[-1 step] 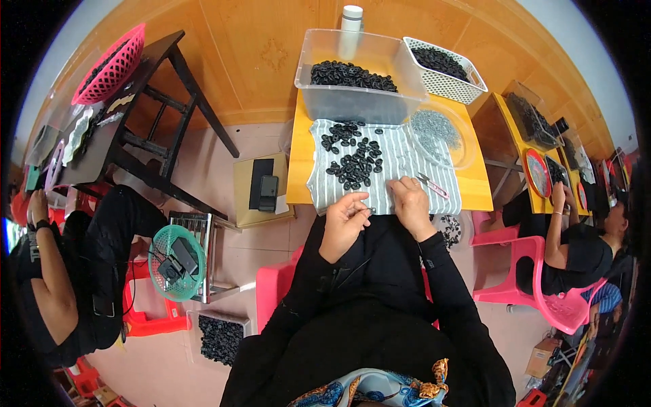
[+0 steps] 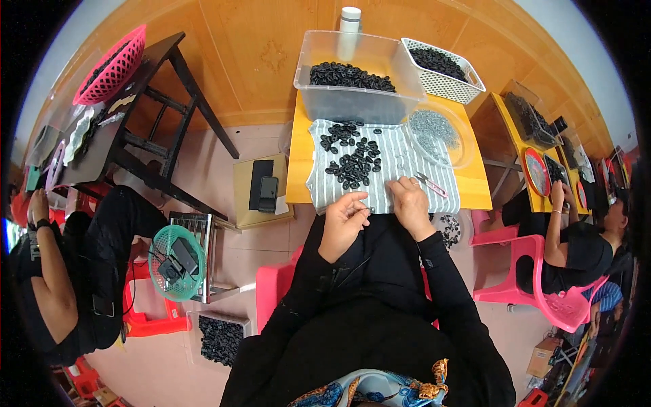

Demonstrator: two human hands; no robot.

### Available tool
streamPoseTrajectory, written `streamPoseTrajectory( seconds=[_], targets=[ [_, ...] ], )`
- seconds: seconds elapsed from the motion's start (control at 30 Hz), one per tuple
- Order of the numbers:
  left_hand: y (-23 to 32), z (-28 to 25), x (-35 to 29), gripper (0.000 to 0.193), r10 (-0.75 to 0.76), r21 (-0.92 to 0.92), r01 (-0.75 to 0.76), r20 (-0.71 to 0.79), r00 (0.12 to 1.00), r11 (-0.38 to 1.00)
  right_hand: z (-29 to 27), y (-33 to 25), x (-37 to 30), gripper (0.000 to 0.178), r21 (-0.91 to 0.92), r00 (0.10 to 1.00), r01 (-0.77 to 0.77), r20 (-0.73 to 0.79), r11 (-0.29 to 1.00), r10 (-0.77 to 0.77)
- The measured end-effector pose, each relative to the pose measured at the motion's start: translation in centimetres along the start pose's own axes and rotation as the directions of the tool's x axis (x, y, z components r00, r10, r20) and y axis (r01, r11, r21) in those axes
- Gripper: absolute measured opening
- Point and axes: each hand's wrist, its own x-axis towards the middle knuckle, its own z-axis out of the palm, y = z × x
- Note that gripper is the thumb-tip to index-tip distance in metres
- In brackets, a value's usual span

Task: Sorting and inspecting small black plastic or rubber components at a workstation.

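At the near edge of the table, my left hand (image 2: 344,227) pinches a small black oval ring (image 2: 369,210) between thumb and fingertips. A little to the right, my right hand (image 2: 409,206) rests on the striped cloth (image 2: 400,159) with its fingers curled down and together; whatever they may hold is hidden. Just beyond it lie thread snips (image 2: 432,185) with a pink handle. A loose heap of black oval rings (image 2: 354,166) spreads over the cloth in front of my hands.
A clear bin (image 2: 363,102) of black rings stands behind the cloth, beside a white basket (image 2: 451,88) and a round clear tray (image 2: 463,152) of small silvery pieces. Co-workers sit left and right. A green basket (image 2: 178,292) with devices and a floor bin (image 2: 247,327) are at left.
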Motion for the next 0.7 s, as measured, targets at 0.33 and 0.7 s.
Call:
streamPoseTrajectory(
  seconds=[0.33,0.7],
  targets=[
    [2.0,1.0,-2.2,0.029,0.092,0.054,-0.095,0.054,0.994,0.994,1.0,1.1,-2.3,0.012,0.417,0.945,-0.256,-0.082,0.872,0.317],
    [1.4,1.9,-2.5,0.030,0.009,0.115,-0.019,0.091,0.996,0.993,1.0,3.2,-3.1,0.013,0.193,0.943,-0.024,-0.322,0.981,0.086]
  ],
)
